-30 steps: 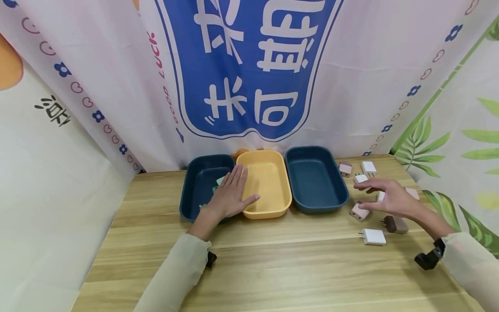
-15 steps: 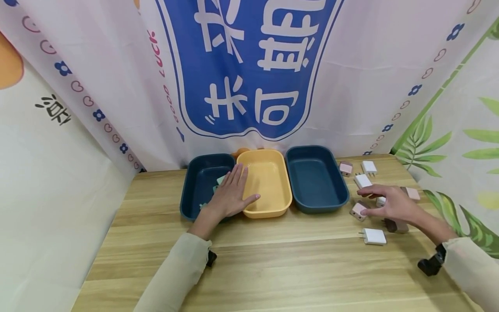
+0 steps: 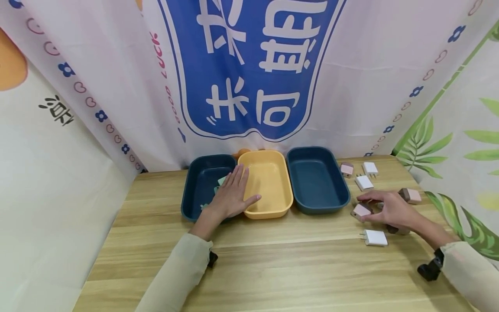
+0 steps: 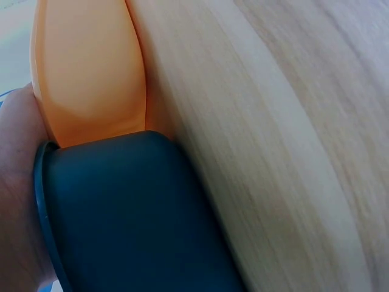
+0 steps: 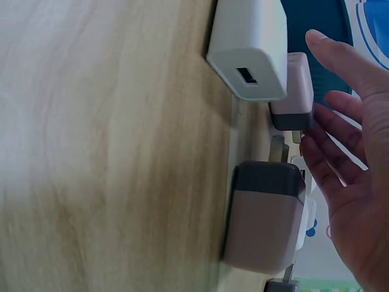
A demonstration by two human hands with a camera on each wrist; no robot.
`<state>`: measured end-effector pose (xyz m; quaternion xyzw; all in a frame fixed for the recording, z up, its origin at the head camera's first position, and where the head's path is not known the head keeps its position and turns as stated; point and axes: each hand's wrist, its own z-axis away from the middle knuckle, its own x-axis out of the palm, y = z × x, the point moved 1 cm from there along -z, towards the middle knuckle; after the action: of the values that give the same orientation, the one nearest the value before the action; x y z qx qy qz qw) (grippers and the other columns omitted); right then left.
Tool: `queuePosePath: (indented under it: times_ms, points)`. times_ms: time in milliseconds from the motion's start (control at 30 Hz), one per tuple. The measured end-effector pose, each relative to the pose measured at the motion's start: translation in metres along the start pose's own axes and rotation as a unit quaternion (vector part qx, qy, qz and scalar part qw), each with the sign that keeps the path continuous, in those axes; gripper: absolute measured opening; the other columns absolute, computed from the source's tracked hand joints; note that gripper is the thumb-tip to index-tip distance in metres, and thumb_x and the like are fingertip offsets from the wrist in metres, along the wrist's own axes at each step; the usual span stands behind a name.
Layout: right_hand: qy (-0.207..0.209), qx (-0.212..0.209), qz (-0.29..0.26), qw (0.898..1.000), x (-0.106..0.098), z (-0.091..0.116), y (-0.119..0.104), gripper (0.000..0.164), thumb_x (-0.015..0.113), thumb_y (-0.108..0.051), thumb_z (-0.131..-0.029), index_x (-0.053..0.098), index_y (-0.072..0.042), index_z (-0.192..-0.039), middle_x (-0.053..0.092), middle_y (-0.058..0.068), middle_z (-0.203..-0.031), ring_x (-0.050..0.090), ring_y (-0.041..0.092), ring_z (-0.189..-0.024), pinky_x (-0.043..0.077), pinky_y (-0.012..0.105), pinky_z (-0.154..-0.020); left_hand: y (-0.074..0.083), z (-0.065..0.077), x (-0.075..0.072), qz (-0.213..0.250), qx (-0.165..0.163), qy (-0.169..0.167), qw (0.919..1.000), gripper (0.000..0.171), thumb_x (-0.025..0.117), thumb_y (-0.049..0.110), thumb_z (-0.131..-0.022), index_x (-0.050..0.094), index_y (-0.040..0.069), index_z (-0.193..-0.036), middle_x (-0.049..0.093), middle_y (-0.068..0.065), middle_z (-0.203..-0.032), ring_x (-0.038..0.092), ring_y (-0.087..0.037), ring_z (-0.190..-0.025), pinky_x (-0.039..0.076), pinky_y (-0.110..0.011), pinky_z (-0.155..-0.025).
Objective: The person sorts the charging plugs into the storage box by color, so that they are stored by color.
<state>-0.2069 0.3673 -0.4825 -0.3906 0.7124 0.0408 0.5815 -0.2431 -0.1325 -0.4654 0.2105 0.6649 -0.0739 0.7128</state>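
My left hand [image 3: 230,197] lies with straight fingers across the adjoining rims of a dark blue tray [image 3: 186,190] and a yellow tray [image 3: 269,215]. Light green pieces [image 3: 221,180] in that blue tray are partly hidden by it. Over at the right, my right hand [image 3: 395,211] is at a pink charger plug [image 3: 360,211] with a dark end, thumb on the near side and fingers on the far side. In the right wrist view the thumb stands away from this charger [image 5: 295,88], while the fingertips are right by its prongs.
A second dark blue tray [image 3: 319,209] stands right of the yellow one. Several chargers surround the right hand: a white one [image 3: 376,238] in front, a brown one [image 5: 264,228] under the palm, a pink-and-brown one [image 3: 411,196] behind, more white ones [image 3: 364,183] farther back.
My right hand has come down and slightly nearer, from above the chargers to around the pink one, its fingers and thumb drawing closer. The left hand has stayed on the trays.
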Motion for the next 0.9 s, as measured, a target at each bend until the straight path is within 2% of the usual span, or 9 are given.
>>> queuePosePath:
  times_ms: [300, 667, 900]
  points:
    - [0.009, -0.013, 0.020, 1.000, 0.0044, 0.0014, 0.0028, 0.054, 0.102, -0.022, -0.066, 0.080, -0.011, -0.114, 0.080, 0.000, -0.107, 0.072, 0.008, -0.091, 0.056, 0.018, -0.076, -0.0008, -0.0005, 0.0023, -0.010, -0.005, -0.003, 0.9999, 0.103, 0.040, 0.074, -0.103, -0.001, 0.008, -0.171, -0.004, -0.016, -0.178, -0.005, -0.030, -0.165, 0.006, -0.049, -0.133]
    - [0.011, -0.010, 0.040, 0.999, 0.0038, -0.0002, 0.0002, 0.052, 0.103, -0.026, -0.065, 0.082, -0.015, -0.111, 0.080, -0.002, -0.105, 0.075, 0.017, -0.089, 0.060, 0.034, -0.072, 0.0012, 0.0011, -0.0004, -0.009, -0.014, -0.006, 0.9999, 0.104, 0.040, 0.075, -0.102, -0.001, 0.009, -0.171, -0.005, -0.016, -0.178, -0.007, -0.030, -0.165, 0.006, -0.049, -0.133]
    - [0.019, -0.016, 0.045, 0.999, 0.0040, 0.0000, 0.0007, 0.050, 0.102, -0.023, -0.065, 0.082, -0.013, -0.108, 0.081, -0.001, -0.101, 0.074, 0.013, -0.084, 0.060, 0.033, -0.067, 0.0014, -0.0001, -0.0007, -0.015, -0.016, -0.004, 0.9997, 0.104, 0.041, 0.075, -0.102, -0.001, 0.009, -0.171, -0.003, -0.017, -0.178, -0.005, -0.032, -0.165, 0.006, -0.050, -0.133]
